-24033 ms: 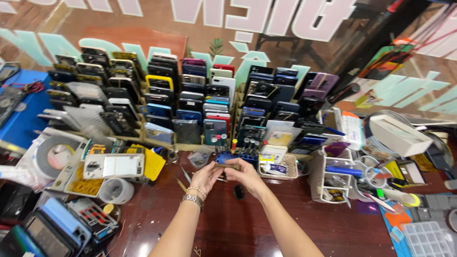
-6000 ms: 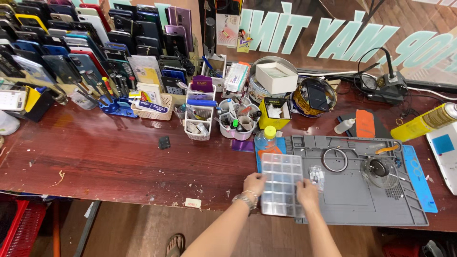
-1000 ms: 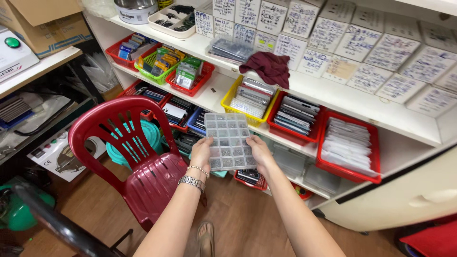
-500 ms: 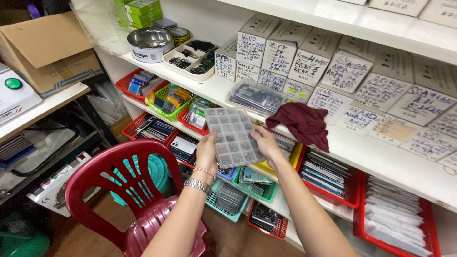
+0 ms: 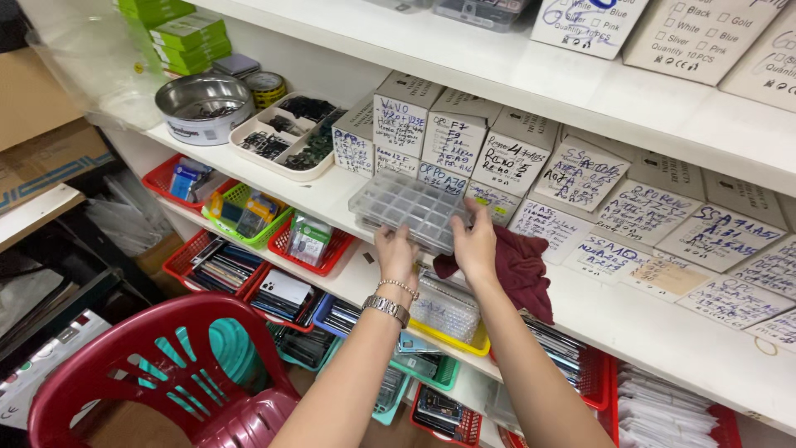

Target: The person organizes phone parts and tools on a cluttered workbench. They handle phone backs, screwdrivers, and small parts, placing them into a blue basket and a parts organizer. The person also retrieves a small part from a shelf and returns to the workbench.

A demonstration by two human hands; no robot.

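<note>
Both hands hold a clear plastic compartment box [image 5: 408,207], tilted nearly flat just above the white middle shelf [image 5: 663,328]. My left hand [image 5: 396,255], with a metal watch and a bracelet at its wrist, grips the box's near left edge. My right hand [image 5: 477,242] grips the near right corner. The box hovers in front of a row of white cardboard boxes [image 5: 464,149] with handwriting on them. A dark red cloth [image 5: 524,270] lies on the shelf just right of my right hand.
A metal bowl [image 5: 201,106] and a white divided tray [image 5: 282,137] of small dark parts stand at the shelf's left. Red, green and yellow baskets [image 5: 249,220] of packaged parts fill the lower shelves. A red plastic chair [image 5: 157,382] stands below left.
Over the last second I lifted the compartment box from lower-shelf height up to the middle shelf, and the view closed in. Six seconds ago the box was on a workbench mat.
</note>
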